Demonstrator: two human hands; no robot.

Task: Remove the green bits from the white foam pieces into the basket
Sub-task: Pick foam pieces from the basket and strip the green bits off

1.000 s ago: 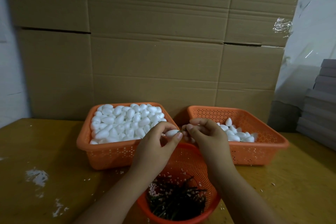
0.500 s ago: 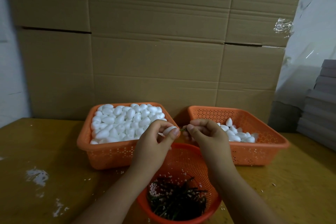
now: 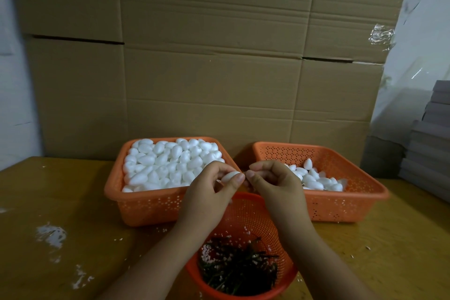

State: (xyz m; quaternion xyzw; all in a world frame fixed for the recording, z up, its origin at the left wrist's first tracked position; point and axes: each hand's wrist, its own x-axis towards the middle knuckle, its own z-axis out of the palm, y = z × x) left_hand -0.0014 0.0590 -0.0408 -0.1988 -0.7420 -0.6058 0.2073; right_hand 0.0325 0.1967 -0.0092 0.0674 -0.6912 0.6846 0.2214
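Observation:
My left hand (image 3: 212, 193) pinches a white foam piece (image 3: 229, 176) between thumb and fingers, above the round orange basket (image 3: 246, 212). Right beside it, my right hand (image 3: 274, 184) has thumb and forefinger pinched at the tip of that piece; the green bit itself is too small to see. The round basket holds a pile of dark green bits (image 3: 237, 266) with white crumbs. The square orange basket (image 3: 151, 204) on the left is full of white foam pieces (image 3: 170, 163). The orange basket (image 3: 345, 202) on the right holds several foam pieces (image 3: 316, 178).
All baskets stand on a yellow-brown table (image 3: 60, 202) with white foam crumbs (image 3: 52, 235) scattered at the left. Stacked cardboard boxes (image 3: 207, 56) form a wall behind. A grey stack (image 3: 431, 143) stands at the right edge.
My left hand has lifted the foam piece slightly and brought it close against my right hand's fingertips. The baskets have not moved.

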